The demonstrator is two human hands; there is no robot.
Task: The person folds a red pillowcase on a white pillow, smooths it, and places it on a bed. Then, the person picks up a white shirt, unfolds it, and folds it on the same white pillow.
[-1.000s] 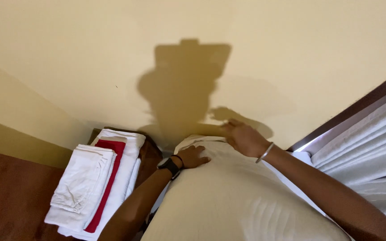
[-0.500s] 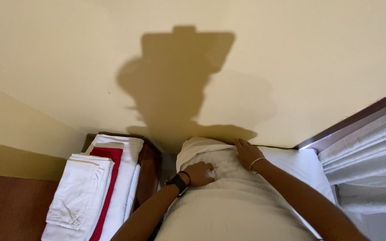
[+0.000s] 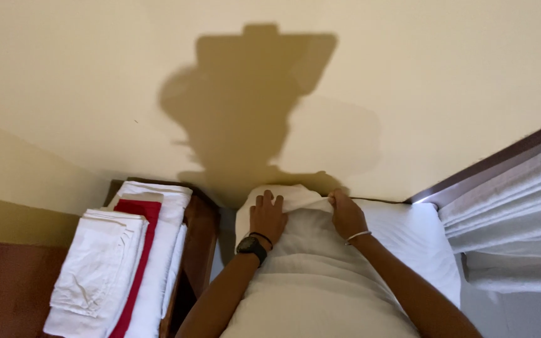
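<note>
Both hands [image 3: 308, 216] press the pillow [image 3: 320, 275] (long axis toward wall).

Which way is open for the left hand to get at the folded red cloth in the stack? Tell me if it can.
Probably yes. The left hand lies flat on the white pillow, holding nothing. The red cloth lies on its side, in the linen stack on the wooden stand; a white cloth partly covers it.

Both hands, left hand [image 3: 267, 217] and right hand [image 3: 347, 215], press flat on a white pillow [image 3: 308, 263] beside folded linens [image 3: 120, 263].
</note>
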